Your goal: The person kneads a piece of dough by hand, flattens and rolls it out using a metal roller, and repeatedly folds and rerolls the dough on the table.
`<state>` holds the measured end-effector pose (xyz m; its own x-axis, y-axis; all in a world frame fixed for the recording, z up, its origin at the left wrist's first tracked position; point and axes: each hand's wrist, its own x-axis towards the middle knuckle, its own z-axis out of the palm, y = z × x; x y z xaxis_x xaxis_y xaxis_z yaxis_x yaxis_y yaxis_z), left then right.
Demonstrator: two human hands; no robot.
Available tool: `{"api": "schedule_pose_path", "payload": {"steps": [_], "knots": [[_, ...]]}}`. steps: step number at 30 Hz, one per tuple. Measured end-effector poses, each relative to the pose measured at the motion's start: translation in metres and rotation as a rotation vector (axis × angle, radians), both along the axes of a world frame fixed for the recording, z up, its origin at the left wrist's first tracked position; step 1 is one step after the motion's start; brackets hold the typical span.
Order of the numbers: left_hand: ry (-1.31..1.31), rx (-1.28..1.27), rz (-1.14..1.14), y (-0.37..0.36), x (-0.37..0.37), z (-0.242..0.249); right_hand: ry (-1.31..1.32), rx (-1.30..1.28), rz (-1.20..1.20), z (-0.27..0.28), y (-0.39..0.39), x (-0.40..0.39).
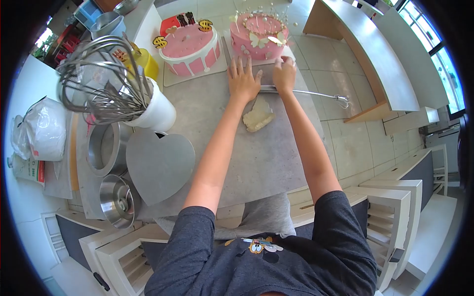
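Observation:
My left hand (243, 81) lies with its fingers spread, fingertips at the front edge of the white board under a round pink cake (261, 42) decorated with butterflies and pearls. My right hand (284, 76) is closed with its fingertips pinched near the right front corner of that board; what they hold, if anything, is hidden. A long metal rod with a small wire whisk end (340, 100) passes by my wrists and sticks out past the table's right edge. Between my forearms lies a crumpled cream-coloured cloth or sponge (258, 117).
To the left stand a second pink cake (190, 49) with white drips, a white tub (155, 111) full of whisks, a heart-shaped grey plate (160, 167), a ring mould (103, 148) and a steel bowl (117, 200). A wooden counter (370, 54) stands beyond the right edge.

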<state>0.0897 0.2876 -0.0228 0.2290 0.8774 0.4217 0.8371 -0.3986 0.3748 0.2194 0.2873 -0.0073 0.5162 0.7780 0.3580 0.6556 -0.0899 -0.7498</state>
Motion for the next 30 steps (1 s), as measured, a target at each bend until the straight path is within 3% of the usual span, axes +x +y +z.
{"api": "schedule_pose_path", "payload": {"steps": [1,2,4,5,6,8,13,16,18,19,21,25,30], "knots": [[-0.002,0.016,-0.001,-0.004,-0.002,-0.001,0.162,0.054,0.007,0.000,-0.003,0.003],[0.017,0.068,-0.040,-0.012,-0.006,0.001,0.159,0.072,0.009,0.000,-0.008,0.003],[0.035,0.120,-0.082,-0.030,-0.014,0.004,0.062,0.100,0.040,-0.012,-0.028,0.002],[0.034,0.079,-0.116,-0.041,-0.018,0.004,-0.147,0.079,0.071,-0.022,-0.037,0.001],[0.033,0.035,-0.153,-0.053,-0.021,0.004,-0.146,0.078,0.063,-0.025,-0.050,-0.003],[0.027,0.010,-0.163,-0.079,-0.027,0.005,-0.454,-0.005,0.107,-0.029,-0.075,-0.010],[-0.101,-0.052,-0.200,-0.140,-0.044,0.016,-0.429,-0.180,0.324,-0.020,-0.132,-0.011],[-0.006,-0.151,-0.194,-0.150,-0.047,0.048,-0.417,-0.192,0.372,-0.004,-0.141,-0.009],[0.120,-0.595,-0.134,-0.127,-0.043,0.083,-0.412,-0.443,0.452,0.003,-0.130,-0.007],[0.120,-0.603,-0.132,-0.110,-0.036,0.069,-0.409,-0.450,0.455,0.000,-0.123,-0.006],[0.019,-0.071,-0.001,-0.071,-0.018,0.024,-0.532,-0.416,0.411,-0.005,-0.101,-0.006],[0.120,0.008,0.017,-0.032,-0.008,0.003,-0.638,-0.576,0.449,0.011,-0.060,-0.002],[0.189,-0.129,-0.005,-0.019,-0.008,0.006,-0.520,-0.415,0.556,-0.005,-0.045,-0.001]]}}
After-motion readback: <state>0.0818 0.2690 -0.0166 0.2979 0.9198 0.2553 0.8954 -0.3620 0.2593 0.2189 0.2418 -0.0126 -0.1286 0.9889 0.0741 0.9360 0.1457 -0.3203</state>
